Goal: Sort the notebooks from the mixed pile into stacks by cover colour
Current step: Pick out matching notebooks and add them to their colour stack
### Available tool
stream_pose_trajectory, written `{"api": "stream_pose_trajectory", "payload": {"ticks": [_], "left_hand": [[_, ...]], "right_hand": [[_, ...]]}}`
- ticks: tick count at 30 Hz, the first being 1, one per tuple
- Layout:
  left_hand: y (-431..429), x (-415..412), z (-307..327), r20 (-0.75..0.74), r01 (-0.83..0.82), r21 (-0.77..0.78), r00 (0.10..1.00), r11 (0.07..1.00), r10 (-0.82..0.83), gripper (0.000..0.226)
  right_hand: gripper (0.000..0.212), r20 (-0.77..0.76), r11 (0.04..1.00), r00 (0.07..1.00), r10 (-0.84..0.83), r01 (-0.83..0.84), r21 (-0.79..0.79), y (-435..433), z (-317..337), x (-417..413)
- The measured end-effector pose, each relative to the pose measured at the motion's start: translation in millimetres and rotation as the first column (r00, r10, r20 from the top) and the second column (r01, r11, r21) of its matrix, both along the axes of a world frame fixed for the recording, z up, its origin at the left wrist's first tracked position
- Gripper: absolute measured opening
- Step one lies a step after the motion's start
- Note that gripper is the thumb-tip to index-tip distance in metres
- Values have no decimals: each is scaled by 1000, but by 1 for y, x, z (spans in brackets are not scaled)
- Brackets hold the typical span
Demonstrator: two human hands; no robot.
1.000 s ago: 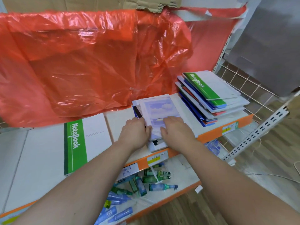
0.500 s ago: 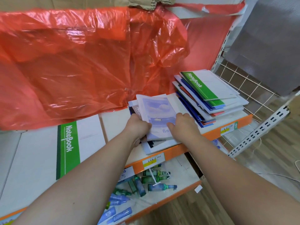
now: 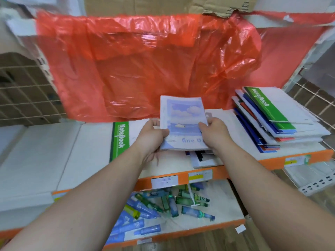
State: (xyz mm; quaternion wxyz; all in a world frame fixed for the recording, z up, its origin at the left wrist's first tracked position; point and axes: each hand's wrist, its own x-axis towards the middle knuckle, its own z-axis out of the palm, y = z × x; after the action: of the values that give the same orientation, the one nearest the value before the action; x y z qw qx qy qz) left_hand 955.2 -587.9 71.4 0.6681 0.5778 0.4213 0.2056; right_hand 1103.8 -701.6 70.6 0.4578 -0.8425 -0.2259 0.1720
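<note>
At shelf centre, our left hand (image 3: pixel 154 134) and right hand (image 3: pixel 213 132) both grip a pale blue cloud-cover notebook (image 3: pixel 184 122); one green notebook (image 3: pixel 120 140) is sorted at left, while the mixed pile (image 3: pixel 275 120) at right remains.

Readable print on the notebook covers

"NoteBook" runs in white along the green band of the green notebook (image 3: pixel 120 140) lying flat on the shelf, and again on the top notebook of the mixed pile (image 3: pixel 268 109). The pale blue notebook (image 3: pixel 184 124) reads "fine D…", the rest covered; the shelf-edge price tags (image 3: pixel 199 175) are illegible.
</note>
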Motion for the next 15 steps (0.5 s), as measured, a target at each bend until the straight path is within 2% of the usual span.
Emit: {"api": "stream_pose_trajectory", "payload": {"ticks": [5, 9, 15], "left_hand": [[25, -70, 2, -48, -158, 106, 985, 982, 163, 17], [48, -131, 1, -58, -258, 179, 960, 949, 272, 14], [98, -226, -3, -167, -331, 278, 908, 902, 385, 10]], "right_hand": [[16, -25, 986, 986, 162, -161, 47, 50, -5, -56], [17, -10, 956, 956, 293, -293, 2, 89, -1, -109], [15, -45, 895, 894, 445, -445, 1, 145, 11, -199]]}}
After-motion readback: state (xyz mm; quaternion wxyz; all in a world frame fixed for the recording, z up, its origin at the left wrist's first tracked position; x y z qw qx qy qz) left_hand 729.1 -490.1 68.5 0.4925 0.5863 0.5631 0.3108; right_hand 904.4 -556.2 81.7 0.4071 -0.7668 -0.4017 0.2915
